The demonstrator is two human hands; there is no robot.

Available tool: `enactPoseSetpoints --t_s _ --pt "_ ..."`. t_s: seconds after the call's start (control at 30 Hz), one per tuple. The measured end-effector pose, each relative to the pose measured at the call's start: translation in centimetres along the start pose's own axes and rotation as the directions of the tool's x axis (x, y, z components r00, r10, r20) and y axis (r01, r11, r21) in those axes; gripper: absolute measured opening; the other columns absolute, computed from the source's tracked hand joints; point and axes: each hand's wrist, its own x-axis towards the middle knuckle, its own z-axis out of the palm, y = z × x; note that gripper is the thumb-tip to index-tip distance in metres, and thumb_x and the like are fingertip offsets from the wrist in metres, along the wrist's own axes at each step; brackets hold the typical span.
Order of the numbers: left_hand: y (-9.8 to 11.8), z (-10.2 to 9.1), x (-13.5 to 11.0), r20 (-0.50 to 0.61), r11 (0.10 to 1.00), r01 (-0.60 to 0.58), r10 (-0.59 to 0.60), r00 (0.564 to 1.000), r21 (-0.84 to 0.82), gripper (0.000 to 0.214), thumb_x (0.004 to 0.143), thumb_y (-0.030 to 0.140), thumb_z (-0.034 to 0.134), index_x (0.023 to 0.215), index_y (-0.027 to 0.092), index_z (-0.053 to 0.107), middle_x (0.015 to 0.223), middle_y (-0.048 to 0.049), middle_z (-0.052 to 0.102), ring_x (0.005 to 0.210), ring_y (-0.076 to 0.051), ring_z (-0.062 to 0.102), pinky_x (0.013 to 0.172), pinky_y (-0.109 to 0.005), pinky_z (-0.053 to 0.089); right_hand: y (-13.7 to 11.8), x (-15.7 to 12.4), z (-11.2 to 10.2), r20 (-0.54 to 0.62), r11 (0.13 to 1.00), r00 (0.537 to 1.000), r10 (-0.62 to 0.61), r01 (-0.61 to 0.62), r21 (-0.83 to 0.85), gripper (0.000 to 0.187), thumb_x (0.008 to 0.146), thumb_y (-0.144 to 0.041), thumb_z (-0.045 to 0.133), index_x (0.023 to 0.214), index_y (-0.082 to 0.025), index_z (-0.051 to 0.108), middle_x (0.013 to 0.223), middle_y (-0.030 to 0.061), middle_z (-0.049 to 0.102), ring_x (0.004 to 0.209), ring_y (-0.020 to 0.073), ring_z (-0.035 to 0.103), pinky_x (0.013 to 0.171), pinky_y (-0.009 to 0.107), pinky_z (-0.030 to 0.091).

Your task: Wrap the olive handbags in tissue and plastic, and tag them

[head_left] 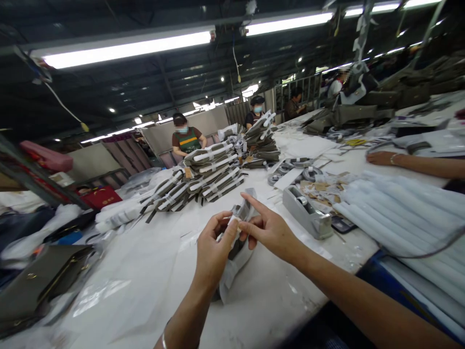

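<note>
Wrapped strap (pixel 234 266): L hand (pixel 212 246) gripping, R hand (pixel 273 231) w/ index extended.

white tabletop crowded with wrapped straps and foam

a broad white tabletop (pixel 145 271) carries a heap of flat, olive-grey straps wrapped with white padding (pixel 214 169), stacked crosswise, with a second, smaller pile of similar wrapped straps (pixel 261 138) just behind to the right. near its right side stands a grey, block-shaped tape dispenser (pixel 307 213); beside it lie scattered small brown paper pieces (pixel 321 188) and a flat black rectangular object (pixel 343 224). coiled grey bands (pixel 313 173) sit beyond the dispenser. long, pale, round foam rods (pixel 403 213) lie side by side at the right.
</note>
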Motion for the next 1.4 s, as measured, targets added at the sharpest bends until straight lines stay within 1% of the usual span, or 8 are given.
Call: enactPoseSetpoints --t_s 0.2,0.37,0.5,0.67,0.9,1.13,1.3,1.4 --pt "0.9 0.6 -0.4 0.019 0.973 0.105 -0.103 0.994 -0.207 0.04 0.081 0.048 0.072 0.107 0.019 0.062 0.087 -0.0019 0.065 0.07 -0.012 0.058 0.061 -0.02 0.045 2.7 0.5 -0.6 -0.056 0.999 0.998 0.019 -0.017 0.037 0.1 0.078 -0.041 0.072 0.157 -0.025 0.012 0.055 -0.0083 0.063 0.048 0.0155 0.062 0.048 0.025 0.053" --pt "1.3 0.5 -0.5 0.03 0.96 0.117 -0.113 0.993 -0.255 0.036 0.084 0.046 0.07 0.107 0.02 0.061 0.088 -0.0008 0.063 0.073 -0.012 0.058 0.065 -0.021 0.046 3.8 0.1 -0.9 -0.157 0.999 0.986 -0.052 0.049 -0.024 0.093 0.081 -0.041 0.069 0.157 -0.026 0.017 0.058 -0.009 0.063 0.05 0.0145 0.061 0.055 0.027 0.054" --pt "1.4 0.4 -0.9 -0.006 0.996 0.032 -0.033 0.999 -0.078 0.035 0.086 0.047 0.067 0.109 0.021 0.06 0.089 -0.0013 0.064 0.08 -0.015 0.06 0.071 -0.023 0.047 2.5 -1.9 -0.5 -0.245 0.997 0.967 -0.07 0.075 0.012 0.088 0.087 -0.044 0.065 0.157 -0.028 0.014 0.075 -0.0045 0.071 0.062 0.016 0.067 0.071 0.032 0.057" --pt "1.7 0.9 -1.4 0.0 0.968 -0.157 0.16 0.987 0.195 0.029 0.086 0.046 0.067 0.103 0.022 0.065 0.096 -0.0027 0.067 0.089 -0.018 0.061 0.082 -0.027 0.047 0.8 -2.7 0.4 -0.157 0.981 0.986 -0.047 0.076 0.179 0.101 0.081 -0.043 0.074 0.157 -0.032 0.009 0.082 -0.0029 0.069 0.077 0.0186 0.067 0.078 0.035 0.055" --pt "1.5 0.6 -1.2 0.052 0.966 0.169 -0.162 0.985 -0.196 0.031 0.076 0.044 0.078 0.094 0.021 0.066 0.085 0.0005 0.066 0.079 -0.015 0.062 0.071 -0.022 0.049 0.9 -2.1 0.4 -0.112 0.961 0.992 -0.065 0.093 0.262 0.093 0.079 -0.044 0.077 0.153 -0.037 0.021 0.086 -0.0017 0.063 0.079 0.0163 0.063 0.076 0.032 0.053" --pt "1.1 0.4 -0.6 0.055 0.928 0.268 -0.263 0.963 -0.257 0.036 0.076 0.045 0.078 0.101 0.021 0.068 0.098 -0.0017 0.069 0.093 -0.02 0.065 0.074 -0.022 0.052 1.6 -1.2 0.2 -0.024 0.919 0.994 -0.105 0.107 0.378 0.097 0.077 -0.042 0.08 0.154 -0.037 0.022 0.089 -0.0001 0.066 0.083 0.0178 0.065 0.078 0.032 0.053" --pt "-0.2 -1.4 -0.6 0.001 0.972 0.222 -0.223 0.975 -0.073 0.047 0.084 0.057 0.065 0.116 0.023 0.067 0.117 -0.0047 0.069 0.11 -0.022 0.062 0.08 -0.021 0.052 2.1 -0.5 -2.5 0.194 0.97 0.979 -0.053 0.005 0.243 0.098 0.084 -0.044 0.071 0.156 -0.036 0.006 0.088 -0.0008 0.071 0.073 0.0167 0.069 0.068 0.03 0.055" --pt "-0.4 -2.6 -1.3 0.004 0.975 0.22 -0.22 0.975 0.014 0.056 0.087 0.066 0.053 0.126 0.026 0.063 0.128 -0.0047 0.065 0.12 -0.026 0.058 0.091 -0.027 0.052 3.6 0.8 -7.1 0.163 0.999 0.986 -0.041 0.041 0.002 0.079 0.089 -0.048 0.063 0.155 -0.029 0.023 0.088 0.0025 0.074 0.069 0.0164 0.07 0.065 0.029 0.057"
